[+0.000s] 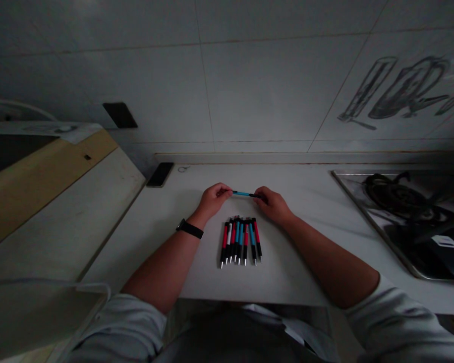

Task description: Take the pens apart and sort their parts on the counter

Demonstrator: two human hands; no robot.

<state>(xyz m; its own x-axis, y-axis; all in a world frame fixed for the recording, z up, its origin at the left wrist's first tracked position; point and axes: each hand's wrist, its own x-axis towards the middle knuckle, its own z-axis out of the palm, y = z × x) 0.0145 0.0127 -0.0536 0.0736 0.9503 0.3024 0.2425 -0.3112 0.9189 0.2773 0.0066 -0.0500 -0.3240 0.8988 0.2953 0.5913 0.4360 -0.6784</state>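
A blue pen point(243, 193) with black ends is held sideways between my two hands, over the white counter. My left hand point(215, 195), with a black watch point(189, 229) on its wrist, pinches one end. The fingers of my right hand point(271, 202) close around the other end, partly hiding it. Just nearer to me, several pens lie side by side in a row with their silver tips towards me; among them are a red pen point(224, 243), a white pen point(228, 236) and a blue pen point(252, 239).
A phone point(160, 174) and a small ring point(183, 169) lie at the back left of the counter point(298, 184). On the right is a gas stove point(378, 212) with a black pan-like item on it. A large white box-shaped appliance point(83, 201) stands on the left. The tiled wall point(257, 91) rises behind.
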